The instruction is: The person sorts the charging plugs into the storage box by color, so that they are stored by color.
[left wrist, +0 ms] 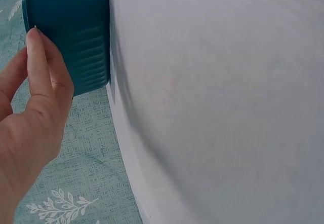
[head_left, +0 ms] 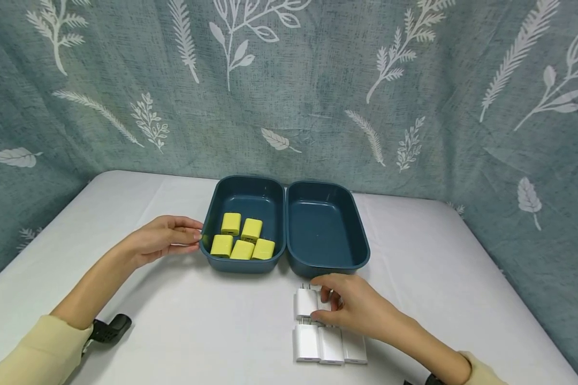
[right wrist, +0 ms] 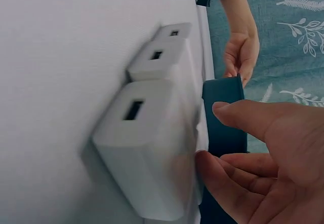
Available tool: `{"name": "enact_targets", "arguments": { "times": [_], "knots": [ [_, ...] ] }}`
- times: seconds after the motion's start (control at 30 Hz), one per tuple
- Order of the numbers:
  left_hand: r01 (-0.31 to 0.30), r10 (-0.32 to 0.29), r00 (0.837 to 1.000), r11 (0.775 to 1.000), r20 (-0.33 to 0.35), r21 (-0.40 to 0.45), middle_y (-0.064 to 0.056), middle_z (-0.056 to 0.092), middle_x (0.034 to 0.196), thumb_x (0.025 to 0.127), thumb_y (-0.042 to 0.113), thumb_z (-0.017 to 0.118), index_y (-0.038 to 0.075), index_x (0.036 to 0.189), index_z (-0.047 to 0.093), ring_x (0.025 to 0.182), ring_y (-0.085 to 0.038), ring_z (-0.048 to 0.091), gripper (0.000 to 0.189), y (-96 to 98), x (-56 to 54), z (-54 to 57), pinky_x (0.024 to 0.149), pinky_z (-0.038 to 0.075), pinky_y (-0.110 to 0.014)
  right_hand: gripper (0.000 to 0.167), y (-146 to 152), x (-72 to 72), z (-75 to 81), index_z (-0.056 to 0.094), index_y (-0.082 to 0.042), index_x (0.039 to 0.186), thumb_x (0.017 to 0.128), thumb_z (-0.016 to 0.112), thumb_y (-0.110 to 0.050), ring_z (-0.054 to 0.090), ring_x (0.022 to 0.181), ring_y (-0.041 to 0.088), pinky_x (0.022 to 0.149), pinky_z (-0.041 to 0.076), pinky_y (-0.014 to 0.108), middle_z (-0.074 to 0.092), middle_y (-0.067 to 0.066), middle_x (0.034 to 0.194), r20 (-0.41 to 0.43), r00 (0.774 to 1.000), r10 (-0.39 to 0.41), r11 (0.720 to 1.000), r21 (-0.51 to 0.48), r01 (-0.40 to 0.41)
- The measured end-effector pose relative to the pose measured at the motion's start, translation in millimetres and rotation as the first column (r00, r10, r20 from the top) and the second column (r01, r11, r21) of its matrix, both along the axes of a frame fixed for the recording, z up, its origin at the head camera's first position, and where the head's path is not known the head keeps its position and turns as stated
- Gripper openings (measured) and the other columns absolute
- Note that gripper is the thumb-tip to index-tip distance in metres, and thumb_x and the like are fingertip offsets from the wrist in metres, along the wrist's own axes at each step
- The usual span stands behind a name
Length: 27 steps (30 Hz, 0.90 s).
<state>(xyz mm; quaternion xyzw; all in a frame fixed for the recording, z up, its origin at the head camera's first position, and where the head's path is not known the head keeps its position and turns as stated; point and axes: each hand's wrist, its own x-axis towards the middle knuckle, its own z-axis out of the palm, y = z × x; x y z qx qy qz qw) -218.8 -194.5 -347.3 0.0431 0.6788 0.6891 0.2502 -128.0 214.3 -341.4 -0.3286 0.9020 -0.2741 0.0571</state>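
Note:
My left hand (head_left: 166, 238) touches the left wall of a dark blue bin (head_left: 245, 266), its fingers fairly straight; the left wrist view shows the fingertips against the bin's rim. Several yellow charger blocks (head_left: 242, 249) lie inside that bin. Over the back of a group of white charger blocks (head_left: 307, 342) hovers my right hand (head_left: 349, 302), thumb and index finger apart. Between them a back-row white charger (head_left: 324, 303) is partly hidden. Beside it another white charger (head_left: 305, 303) lies with metal prongs pointing away. In the right wrist view, white chargers (right wrist: 147, 112) show their dark ports.
A second dark blue bin (head_left: 327, 266) stands right against the first, with bare floor inside. White cloth (head_left: 197, 321) covers the table. Behind and at the sides hangs a blue-green leaf-patterned curtain (head_left: 318, 133). A black wrist device (head_left: 111, 329) is strapped to the left wrist.

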Motion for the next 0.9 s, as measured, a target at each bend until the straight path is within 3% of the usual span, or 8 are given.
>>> {"name": "enact_targets", "arguments": {
  "times": [0.47, 0.9],
  "knots": [
    [-0.007, 0.007, 1.000, 1.000, 0.006, -0.010, -0.011, 0.064, 0.105, 0.099, -0.001, 0.056, -0.015, 0.139, 0.035, 0.093, -0.016, 0.068, 0.047, 1.2, 0.1, 0.6, 0.091, 0.057, -0.033, 0.042, -9, -2.2, -6.8, 0.069, -0.005, 0.113, 0.078, 0.086, -0.022, 0.050, 0.071, 0.005, 0.056, 0.047, 0.016, 0.054, -0.007, 0.087, -0.099, 0.995, 0.030, 0.997, 0.077, -0.023],
    [0.004, -0.004, 1.000, 1.000, -0.006, 0.000, -0.010, 0.065, 0.103, 0.099, -0.001, 0.057, -0.015, 0.136, 0.037, 0.092, -0.016, 0.068, 0.045, -0.2, 0.5, -0.8, 0.093, 0.056, -0.034, 0.036, -15, -4.5, -5.2, 0.069, -0.008, 0.104, 0.078, 0.086, -0.026, 0.044, 0.069, 0.004, 0.053, 0.041, 0.018, 0.049, -0.008, 0.080, -0.115, 0.993, 0.025, 0.993, 0.115, -0.012]
  ]
}}
